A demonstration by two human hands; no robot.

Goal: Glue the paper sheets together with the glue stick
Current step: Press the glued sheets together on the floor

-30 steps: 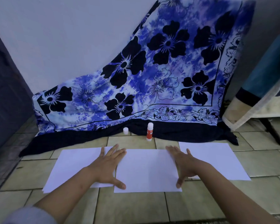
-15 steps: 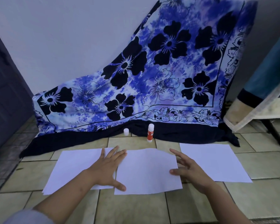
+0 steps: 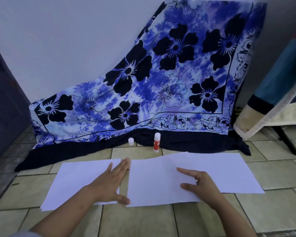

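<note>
Tiled floor (image 3: 143,223) is carrying three sheets in a row before a floral cloth (image 3: 161,82). The left hand (image 3: 109,183) is pressing flat, fingers together, on the left sheet (image 3: 75,180). The right hand (image 3: 201,185) seems to be pinching the right edge of the middle sheet (image 3: 154,182), which is overlapping the right sheet (image 3: 243,173). Gluing is looking barely begun. The glue stick (image 3: 156,142) is standing untouched beyond the sheets, long axis vertical, tip pointing up, its cap (image 3: 131,141) near it.
</note>
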